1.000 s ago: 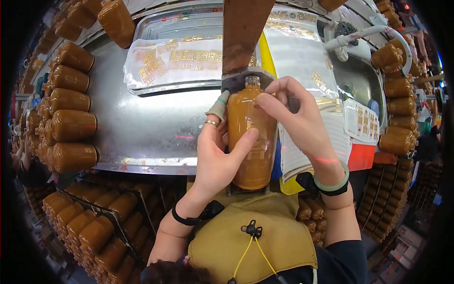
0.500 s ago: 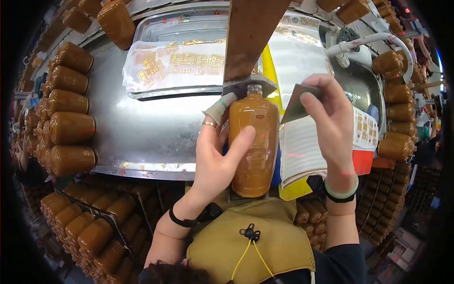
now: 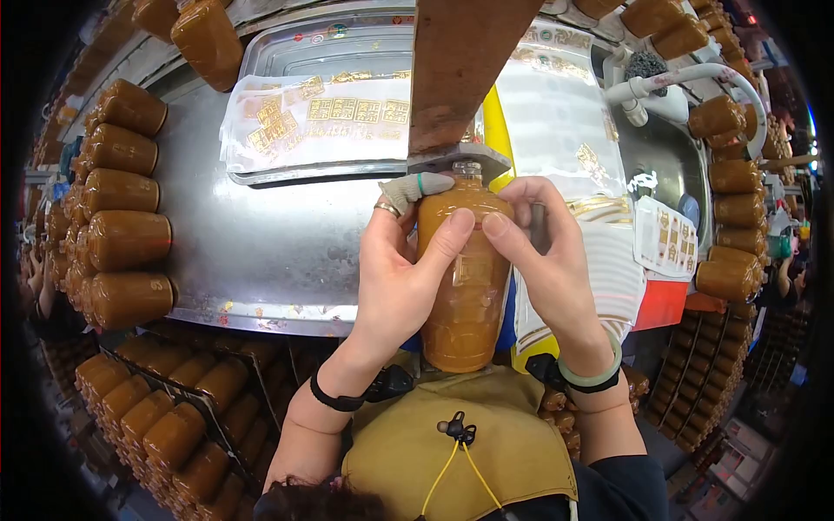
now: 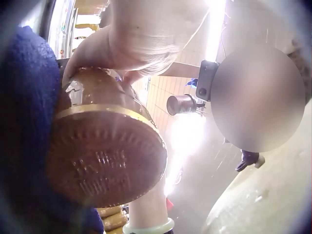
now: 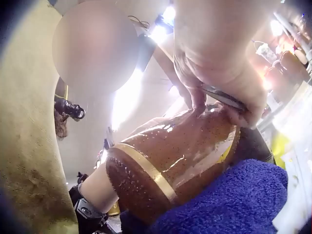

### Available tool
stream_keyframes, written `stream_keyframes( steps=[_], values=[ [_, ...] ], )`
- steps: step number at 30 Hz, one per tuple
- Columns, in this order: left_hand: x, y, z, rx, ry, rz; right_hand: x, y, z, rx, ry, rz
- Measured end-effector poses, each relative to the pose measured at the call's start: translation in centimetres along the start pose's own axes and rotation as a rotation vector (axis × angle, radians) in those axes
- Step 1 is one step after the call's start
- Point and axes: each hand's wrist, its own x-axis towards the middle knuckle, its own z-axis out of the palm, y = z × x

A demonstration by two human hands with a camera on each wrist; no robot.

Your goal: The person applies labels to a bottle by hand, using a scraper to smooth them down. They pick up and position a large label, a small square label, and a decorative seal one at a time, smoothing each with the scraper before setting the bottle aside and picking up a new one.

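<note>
An amber-brown bottle (image 3: pixel 469 321) lies under a metal bracket (image 3: pixel 452 158), its clear neck against it. My left hand (image 3: pixel 395 282) grips the bottle's left side, thumb on the upper front, one finger in a beige cover (image 3: pixel 421 185). On the right shoulder rests the thumb of my right hand (image 3: pixel 556 269), close to the left thumb. The right wrist view shows a thin dark flat plate (image 5: pixel 224 97) held in the right fingers; the head view hides it. Embossed marks cover the bottle's base (image 4: pixel 112 156), above a blue cloth (image 5: pixel 234 200).
A wooden beam (image 3: pixel 460 69) rises beyond the bottle. Gold-printed sheets (image 3: pixel 347 108) lie on a tray at the left, with more sheets (image 3: pixel 556 113) at the right beside a sink (image 3: pixel 656 165). Brown bottles (image 3: pixel 130 239) line both sides; a red box (image 3: pixel 662 304) sits right.
My right hand has left the bottle with the flat plate, then come back to its shoulder. The left thumb has slid up the front, and the covered finger has tilted toward the neck.
</note>
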Motion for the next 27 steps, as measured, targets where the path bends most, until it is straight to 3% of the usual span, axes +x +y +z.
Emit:
stream_keyframes(
  steps=[9, 11, 13, 15, 17, 19, 21, 23, 27],
  values=[
    [0.0, -0.2, 0.1, -0.06, 0.004, 0.001, 0.2, 0.0, -0.5, -0.032, 0.001, 0.007],
    [0.0, -0.3, 0.1, -0.034, -0.008, 0.016, 0.7, -1.1, -1.7, -0.386, -0.085, 0.042],
    [0.0, 0.0, -0.3, -0.153, -0.017, -0.046, 1.1, -2.9, -1.9, -0.362, -0.067, 0.034],
    [-0.3, -0.1, -0.5, -0.273, -0.02, -0.118, 1.4, -4.8, -1.8, -0.534, 0.078, -0.298],
    [-0.3, -0.3, -0.4, -0.265, -0.024, -0.019, 1.6, -6.1, -1.1, -0.554, 0.053, -0.367],
    [-0.4, -0.2, -0.3, -0.306, -0.028, -0.069, 2.2, -6.9, -0.8, -0.872, -0.326, -0.662],
    [-0.5, 0.0, -0.1, -0.251, -0.017, -0.007, 2.7, -7.2, -0.4, -0.968, -0.295, -0.681],
    [-0.4, -0.3, -0.4, -0.264, -0.025, -0.023, 3.7, -7.3, -0.8, -1.282, -0.134, -0.825],
    [-0.5, 0.0, -0.4, -0.296, -0.041, -0.036, 2.5, -6.6, -0.1, -0.99, -0.251, -0.725]
  ],
)
